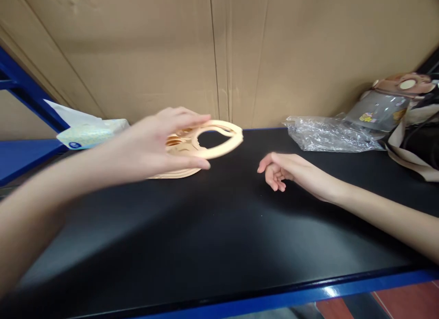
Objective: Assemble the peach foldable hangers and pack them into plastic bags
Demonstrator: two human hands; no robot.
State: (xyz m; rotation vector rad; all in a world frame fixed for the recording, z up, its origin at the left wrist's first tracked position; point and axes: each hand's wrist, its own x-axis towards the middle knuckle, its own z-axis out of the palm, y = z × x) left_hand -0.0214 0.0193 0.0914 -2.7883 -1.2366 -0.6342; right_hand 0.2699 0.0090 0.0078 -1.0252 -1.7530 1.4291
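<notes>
My left hand [161, 143], slightly blurred, is closed on a pale wooden ring-shaped piece [224, 147]. The thumb lies along its near side and the fingers over its far side, and a pointed end sticks out to the right. Behind and below that hand, partly hidden by it, more flat pale wooden pieces [180, 174] with cut-out curves lie on the black surface. To the right, apart from the wood, my right hand [283, 170] hovers low over the surface, its fingers loosely curled and apart, with nothing in them.
Brown cardboard [154, 49] stands along the back of the black tabletop [206, 246], which has a blue front edge [291, 294]. A tissue pack [92, 131] sits back left. Crumpled clear plastic [329, 133], a grey bottle [377, 108] and a beige strap [406, 154] are at the right.
</notes>
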